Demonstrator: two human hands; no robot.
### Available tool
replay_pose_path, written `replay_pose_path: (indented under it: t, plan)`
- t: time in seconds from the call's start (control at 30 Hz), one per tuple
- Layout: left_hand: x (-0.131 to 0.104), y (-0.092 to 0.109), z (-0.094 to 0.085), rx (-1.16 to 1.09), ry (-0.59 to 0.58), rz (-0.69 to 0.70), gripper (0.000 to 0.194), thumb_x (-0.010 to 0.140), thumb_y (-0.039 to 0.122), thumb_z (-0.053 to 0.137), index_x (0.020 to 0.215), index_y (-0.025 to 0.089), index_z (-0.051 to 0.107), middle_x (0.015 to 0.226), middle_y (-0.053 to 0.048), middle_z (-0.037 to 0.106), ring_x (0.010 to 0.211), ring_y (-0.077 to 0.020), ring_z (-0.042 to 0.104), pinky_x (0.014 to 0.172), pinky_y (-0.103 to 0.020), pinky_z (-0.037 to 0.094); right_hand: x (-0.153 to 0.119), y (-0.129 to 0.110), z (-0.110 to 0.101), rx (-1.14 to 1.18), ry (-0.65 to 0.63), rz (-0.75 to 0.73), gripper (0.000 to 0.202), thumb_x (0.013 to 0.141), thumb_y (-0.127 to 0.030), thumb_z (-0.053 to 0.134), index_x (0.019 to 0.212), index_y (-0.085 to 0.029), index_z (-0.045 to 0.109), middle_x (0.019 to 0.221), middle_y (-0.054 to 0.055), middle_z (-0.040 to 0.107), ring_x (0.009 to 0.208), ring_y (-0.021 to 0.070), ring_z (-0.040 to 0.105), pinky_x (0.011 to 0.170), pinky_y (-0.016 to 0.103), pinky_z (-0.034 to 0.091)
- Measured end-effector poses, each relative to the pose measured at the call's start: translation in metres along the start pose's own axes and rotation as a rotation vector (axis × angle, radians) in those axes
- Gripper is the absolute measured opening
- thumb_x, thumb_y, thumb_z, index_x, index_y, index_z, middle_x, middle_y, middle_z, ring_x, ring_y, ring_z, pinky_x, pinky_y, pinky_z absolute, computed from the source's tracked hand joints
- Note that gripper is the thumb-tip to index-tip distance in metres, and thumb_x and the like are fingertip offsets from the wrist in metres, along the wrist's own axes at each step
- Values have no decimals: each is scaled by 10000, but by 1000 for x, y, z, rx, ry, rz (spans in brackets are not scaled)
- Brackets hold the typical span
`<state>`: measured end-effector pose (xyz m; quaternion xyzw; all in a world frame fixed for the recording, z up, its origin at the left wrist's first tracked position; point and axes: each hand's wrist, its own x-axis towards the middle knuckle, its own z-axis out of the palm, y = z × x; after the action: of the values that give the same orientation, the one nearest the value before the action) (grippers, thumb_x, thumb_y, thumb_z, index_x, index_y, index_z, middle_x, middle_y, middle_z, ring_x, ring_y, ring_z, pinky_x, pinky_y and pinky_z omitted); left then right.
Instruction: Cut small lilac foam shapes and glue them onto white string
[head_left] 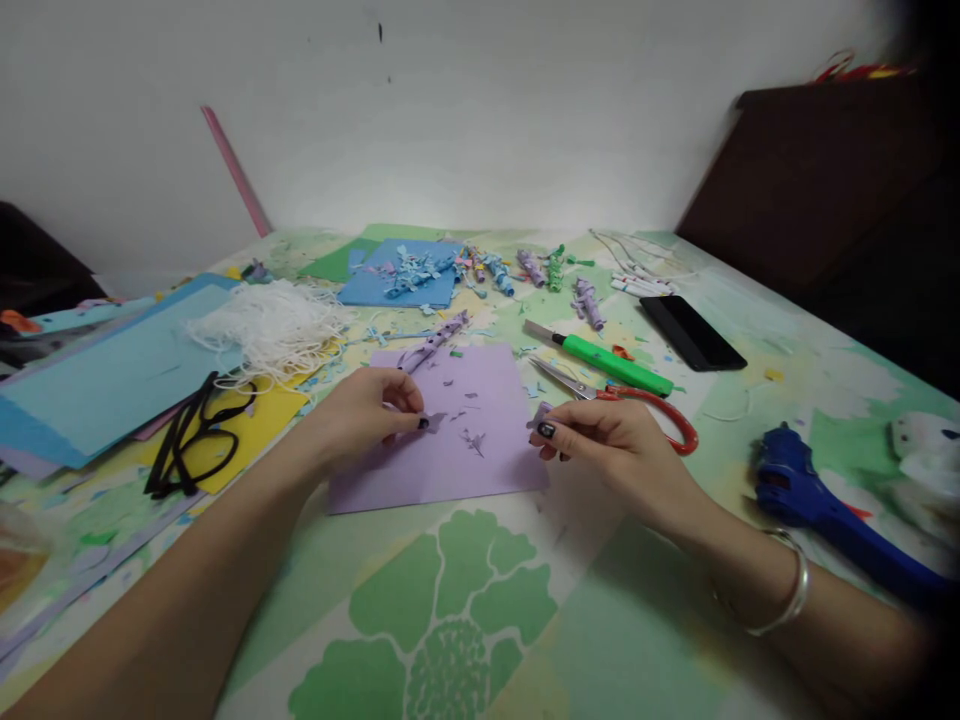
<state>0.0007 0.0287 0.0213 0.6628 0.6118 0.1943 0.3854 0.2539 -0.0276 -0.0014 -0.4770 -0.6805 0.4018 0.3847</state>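
Left grip [375,408] pinches a scrap [435,422]; right grip [611,440] pinches a purple bit [541,411], I think, it's blurry. If I reach carelessly, I could bump the scissors [585,389].

Scissors [586,389], phone [692,334] and purple sheet [504,452] lie on the table [592,640]

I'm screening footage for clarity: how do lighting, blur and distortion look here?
Head view: soft, dim light, the wall palest low in the middle; head view: black shading along the right edge; head view: the white object at far right looks smeared; head view: apparent wide-angle stretch toward the sides; head view: the purple scrap in the left hand lacks fine detail.
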Motion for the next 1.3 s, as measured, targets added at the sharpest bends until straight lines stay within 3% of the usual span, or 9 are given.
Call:
replay_pose_path:
  t: [0.1,0.23,0.4,0.53,0.8,1.1,1.3]
  plan:
    - [-7,7,1,-179,-10,30,119,632,176,682,722,164,604,549,48,560,451,-79,491,406,-172,345,0,-3,1,-8,-28,-31,254,891,-269,494,713,-158,639,689,29,662,654,146,608,617,274,445]
    - [-15,16,18,-401,-56,125,124,664,182,708,731,166,604,529,54,587,463,-72,531,435,-153,407,-1,-6,4,-68,-106,-96,239,886,-239,513,694,-150,624,641,9,625,609,119,571,575,238,416]
    - [-21,22,44,-528,-76,158,125,667,155,748,700,156,627,629,29,670,568,-80,626,539,-145,495,-5,-9,7,-197,-126,-110,244,882,-227,553,685,-130,658,540,-16,586,504,83,496,504,211,350]
    - [-26,23,54,-595,-113,145,120,676,144,760,694,161,642,647,43,668,588,-72,644,561,-129,506,-5,-8,8,-257,-93,-109,202,852,-202,602,684,-122,682,515,-32,553,484,65,451,479,201,306]
    - [-31,23,61,-642,-148,167,85,719,160,740,731,164,656,691,30,676,632,-75,647,570,-118,499,-3,-6,8,-320,-81,-130,198,832,-188,631,651,-122,674,511,-39,538,481,56,435,482,197,292]
    - [-30,21,59,-525,-145,203,146,664,197,758,767,170,658,775,-21,691,736,-157,666,682,-237,550,-4,-7,7,-377,-50,-196,202,838,-215,620,654,-138,654,538,-34,556,497,63,463,502,197,308]
    - [-28,19,64,-616,-162,140,165,681,238,774,763,178,643,726,-6,672,656,-131,638,575,-208,511,-4,-8,6,-305,-79,-138,201,848,-234,585,684,-140,655,543,-24,553,511,82,472,500,216,309]
